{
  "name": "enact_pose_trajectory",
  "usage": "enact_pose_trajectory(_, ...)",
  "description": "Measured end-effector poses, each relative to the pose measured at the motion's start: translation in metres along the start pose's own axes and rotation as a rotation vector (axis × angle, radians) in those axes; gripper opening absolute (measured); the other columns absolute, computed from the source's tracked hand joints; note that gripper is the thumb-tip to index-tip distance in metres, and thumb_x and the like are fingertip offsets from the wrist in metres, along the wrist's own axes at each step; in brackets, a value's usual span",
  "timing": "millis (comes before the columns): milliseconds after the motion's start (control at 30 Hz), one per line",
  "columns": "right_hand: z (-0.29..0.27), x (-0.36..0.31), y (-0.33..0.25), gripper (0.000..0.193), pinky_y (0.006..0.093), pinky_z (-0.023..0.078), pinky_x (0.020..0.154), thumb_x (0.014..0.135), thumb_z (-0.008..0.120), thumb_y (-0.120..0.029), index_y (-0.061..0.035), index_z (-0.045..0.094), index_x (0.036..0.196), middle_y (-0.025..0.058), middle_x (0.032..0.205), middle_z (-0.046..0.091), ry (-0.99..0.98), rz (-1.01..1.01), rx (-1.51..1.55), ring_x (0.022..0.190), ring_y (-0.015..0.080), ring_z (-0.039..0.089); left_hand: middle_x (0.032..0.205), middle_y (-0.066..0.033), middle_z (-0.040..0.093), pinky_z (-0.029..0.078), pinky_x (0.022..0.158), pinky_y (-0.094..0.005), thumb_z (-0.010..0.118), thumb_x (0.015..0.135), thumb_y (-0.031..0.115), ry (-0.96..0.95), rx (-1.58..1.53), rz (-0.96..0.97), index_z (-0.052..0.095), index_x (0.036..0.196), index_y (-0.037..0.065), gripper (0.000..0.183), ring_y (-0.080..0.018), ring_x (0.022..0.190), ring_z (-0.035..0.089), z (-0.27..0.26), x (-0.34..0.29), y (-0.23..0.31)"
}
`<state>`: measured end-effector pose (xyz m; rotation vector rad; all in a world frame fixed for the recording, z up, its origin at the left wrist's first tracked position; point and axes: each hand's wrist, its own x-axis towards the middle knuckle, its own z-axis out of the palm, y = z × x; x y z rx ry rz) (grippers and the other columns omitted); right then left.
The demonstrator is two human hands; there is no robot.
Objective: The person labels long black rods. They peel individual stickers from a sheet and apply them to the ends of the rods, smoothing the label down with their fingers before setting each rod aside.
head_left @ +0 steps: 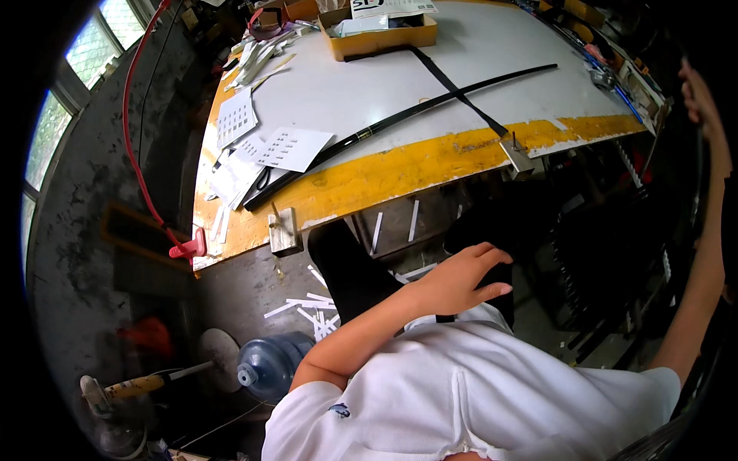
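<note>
My left hand (469,278) is held over my lap, its thumb apart from the loosely bent fingers, with nothing in it. Far off to the right, my right hand (696,98) is raised at the dark rim of the picture. Its fingers look curled, but what they hold, if anything, is lost in the dark. On the worktable (507,58) in front of me lies a long, slender black strip (400,117), slanting from the near left edge toward the far right. A flat black strap (442,75) crosses it.
Printed white cards (292,150) lie at the table's left. A yellow box (380,44) stands at the back. Wooden blocks with upright pins (284,233) sit at the near edge. A blue water bottle (273,365), white strips (315,303) and a red hose (127,115) are at left.
</note>
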<state>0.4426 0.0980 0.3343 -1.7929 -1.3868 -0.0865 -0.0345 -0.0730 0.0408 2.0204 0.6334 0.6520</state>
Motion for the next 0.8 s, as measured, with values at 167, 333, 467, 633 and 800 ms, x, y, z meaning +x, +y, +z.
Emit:
enact_pose_trajectory(167,0.077,-0.068,0.005,0.071,0.0288,0.033,0.034,0.092,0.050,-0.059,0.0006,0.047,0.130,0.0056,0.072,0.051,-0.262,0.030,-0.242,0.045,0.0125,0.046,0.119,-0.0165,0.053,0.043,0.096,-0.0380,0.065,0.090,0.026,0.072,0.055,-0.020,0.053,0.120,0.000,0.041,-0.0338,0.112,0.052,0.000,-0.014,-0.010)
enact_pose_trajectory(333,0.114,-0.103,-0.001,0.040,0.0413,0.043,0.071,0.097,0.055,-0.035,0.0042,0.055,0.105,0.0227,0.086,0.058,-0.387,-0.401,-0.368,0.075,0.0360,0.055,0.119,-0.0157,0.054,0.044,0.096,-0.0382,0.067,0.088,0.021,0.131,0.128,-0.036,0.055,0.118,0.001,0.038,-0.0335,0.112,0.052,-0.005,-0.013,-0.011)
enact_pose_trajectory(467,0.142,-0.105,-0.008,0.036,0.0424,0.042,0.065,0.094,0.059,-0.033,0.0024,0.054,0.097,0.0224,0.076,0.057,-0.465,-0.551,-0.396,0.072,0.0400,0.054,0.120,-0.0151,0.054,0.045,0.095,-0.0385,0.069,0.084,0.016,0.263,0.194,-0.036,0.056,0.115,0.003,0.036,-0.0338,0.112,0.053,-0.015,-0.008,-0.004)
enact_pose_trajectory(633,0.182,-0.084,0.010,0.030,0.0422,0.041,0.060,0.090,0.064,-0.029,0.0000,0.056,0.096,0.0225,0.072,0.058,-0.459,-0.696,-0.323,0.069,0.0412,0.056,0.125,-0.0163,0.052,0.046,0.092,-0.0416,0.074,0.076,0.012,0.540,0.418,0.041,0.057,0.114,0.005,0.042,-0.0363,0.110,0.054,-0.036,0.001,-0.006)
enact_pose_trajectory(800,0.239,-0.054,0.040,0.030,0.0381,0.045,0.062,0.088,0.066,-0.027,-0.0027,0.062,0.104,0.0224,0.077,0.063,-0.598,-0.711,-0.178,0.071,0.0356,0.063,0.139,-0.0195,0.045,0.044,0.093,-0.0436,0.074,0.074,0.016,0.813,0.791,-0.034,0.058,0.116,0.009,0.045,-0.0374,0.121,0.050,-0.067,0.003,-0.007)
